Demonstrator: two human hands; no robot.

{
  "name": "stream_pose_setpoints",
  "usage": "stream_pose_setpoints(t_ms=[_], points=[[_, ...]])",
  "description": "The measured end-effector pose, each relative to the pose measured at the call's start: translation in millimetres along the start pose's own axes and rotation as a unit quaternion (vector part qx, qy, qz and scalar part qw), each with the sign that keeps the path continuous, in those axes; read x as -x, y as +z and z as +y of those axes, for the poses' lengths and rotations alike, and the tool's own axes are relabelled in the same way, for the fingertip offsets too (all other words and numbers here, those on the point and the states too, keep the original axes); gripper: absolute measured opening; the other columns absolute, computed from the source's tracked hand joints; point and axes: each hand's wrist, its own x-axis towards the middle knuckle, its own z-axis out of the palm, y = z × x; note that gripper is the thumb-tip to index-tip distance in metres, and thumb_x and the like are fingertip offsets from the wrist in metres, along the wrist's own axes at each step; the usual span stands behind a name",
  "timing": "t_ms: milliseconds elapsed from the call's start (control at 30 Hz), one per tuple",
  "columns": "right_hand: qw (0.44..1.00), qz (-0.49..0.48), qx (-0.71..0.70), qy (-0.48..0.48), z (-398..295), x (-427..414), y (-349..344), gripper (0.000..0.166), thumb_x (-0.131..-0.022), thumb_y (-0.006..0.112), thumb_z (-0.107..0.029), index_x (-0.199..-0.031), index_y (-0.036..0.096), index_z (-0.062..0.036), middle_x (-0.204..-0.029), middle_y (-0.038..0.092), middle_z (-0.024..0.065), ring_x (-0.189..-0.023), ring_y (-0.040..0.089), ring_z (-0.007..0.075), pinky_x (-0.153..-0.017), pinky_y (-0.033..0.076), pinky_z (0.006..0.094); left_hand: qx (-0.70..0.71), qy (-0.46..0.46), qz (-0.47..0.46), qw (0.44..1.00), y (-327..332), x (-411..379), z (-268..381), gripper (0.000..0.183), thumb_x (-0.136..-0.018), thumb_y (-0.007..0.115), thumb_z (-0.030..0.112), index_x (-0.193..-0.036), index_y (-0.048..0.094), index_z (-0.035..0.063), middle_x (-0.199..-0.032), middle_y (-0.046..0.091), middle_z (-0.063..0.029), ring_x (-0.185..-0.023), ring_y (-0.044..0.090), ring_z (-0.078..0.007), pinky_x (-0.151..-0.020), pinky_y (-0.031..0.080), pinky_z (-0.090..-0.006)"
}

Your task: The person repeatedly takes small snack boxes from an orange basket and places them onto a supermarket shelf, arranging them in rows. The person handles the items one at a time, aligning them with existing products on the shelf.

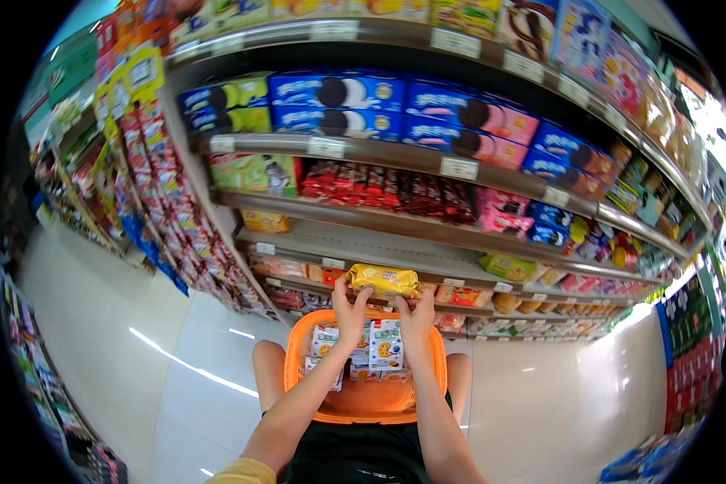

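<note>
A yellow snack packet (382, 280) is held by its two ends between my hands, in front of a low shelf. My left hand (351, 308) grips its left end and my right hand (417, 311) its right end. Below my wrists, an orange plastic basket (363, 417) rests against my lap, between my knees. Several white snack pouches (387, 346) with round cookie pictures lie in the basket, towards its far side. My forearms cover parts of the basket's sides.
Blue cookie boxes (339, 104) stand stacked on an upper shelf. Red packets (369, 184) fill the shelf beneath, with pink packets (502, 209) to their right. Hanging strips of small red packets (169, 181) line the shelf's left end. Pale floor tiles (532, 387) extend on both sides.
</note>
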Motion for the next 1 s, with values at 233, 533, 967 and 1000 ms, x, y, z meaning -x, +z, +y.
stream_pose_setpoints(t_ms=[233, 533, 967, 1000], points=[[0.995, -0.049, 0.039, -0.078, -43, 8, 70, 0.024, -0.083, 0.076, -0.009, -0.092, 0.058, 0.0028, -0.093, 0.058, 0.0102, -0.069, 0.064, 0.0184, -0.063, 0.05, 0.0309, -0.089, 0.066, 0.128, 0.986, -64, -32, -18, 0.051, -0.089, 0.07, 0.022, -0.131, 0.05, 0.0015, -0.122, 0.054, -0.017, -0.113, 0.046, -0.0347, -0.1, 0.035, -0.0443], [0.978, -0.117, 0.047, -0.163, -60, 3, 178, 0.028, -0.088, 0.07, -0.008, -0.113, 0.064, 0.002, -0.105, 0.061, 0.0125, -0.08, 0.066, 0.0215, -0.072, 0.053, 0.0318, -0.181, 0.052, 0.224, 0.956, -133, -92, -58, 0.053, -0.095, 0.064, 0.029, -0.139, 0.047, 0.005, -0.137, 0.05, -0.018, -0.119, 0.043, -0.0389, -0.103, 0.032, -0.0469], [0.968, -0.226, 0.018, -0.104, -84, -23, 294, 0.035, -0.089, 0.061, -0.002, -0.123, 0.055, 0.0058, -0.122, 0.054, 0.0235, -0.094, 0.067, 0.034, -0.082, 0.053, 0.0407, -0.148, 0.083, 0.219, 0.961, -190, -190, -62, 0.059, -0.092, 0.064, 0.01, -0.142, 0.037, -0.0072, -0.131, 0.051, -0.0267, -0.123, 0.049, -0.041, -0.106, 0.038, -0.0433], [0.968, -0.229, 0.01, -0.1, -81, -24, 300, 0.037, -0.089, 0.061, -0.001, -0.125, 0.054, 0.006, -0.122, 0.054, 0.0241, -0.095, 0.067, 0.034, -0.082, 0.053, 0.0406, -0.15, 0.084, 0.213, 0.962, -190, -194, -62, 0.06, -0.091, 0.064, 0.008, -0.142, 0.036, -0.007, -0.132, 0.049, -0.0277, -0.123, 0.048, -0.042, -0.106, 0.038, -0.0441]])
